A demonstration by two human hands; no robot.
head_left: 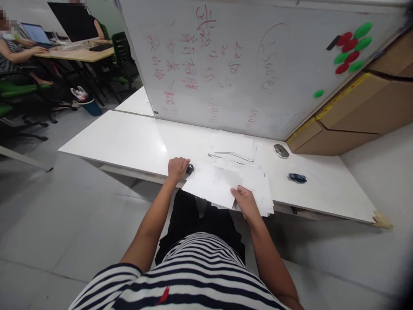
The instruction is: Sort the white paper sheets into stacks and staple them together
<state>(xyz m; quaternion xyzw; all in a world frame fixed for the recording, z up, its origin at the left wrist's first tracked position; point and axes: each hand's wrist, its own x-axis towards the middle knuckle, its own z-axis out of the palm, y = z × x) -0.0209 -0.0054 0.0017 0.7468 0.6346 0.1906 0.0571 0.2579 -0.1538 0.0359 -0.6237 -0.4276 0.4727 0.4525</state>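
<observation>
My left hand (177, 167) is closed over a small black object (190, 168) at the near edge of the white table (129, 142), while my right hand (245, 202) pinches the near corner of a printed sheet (213, 183) lying on a loose pile of papers (254, 185). The whiteboard (245, 64) behind carries red handwriting I cannot read, with red and green magnets (351, 49) at its upper right. A second paper stack (234, 146), a grey oval object (281, 150) and a dark blue clip (297, 178) lie further along the table.

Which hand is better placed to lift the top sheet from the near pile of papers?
Probably the right hand: it already grips the top sheet. The left hand is closed on a small black object beside it.
</observation>
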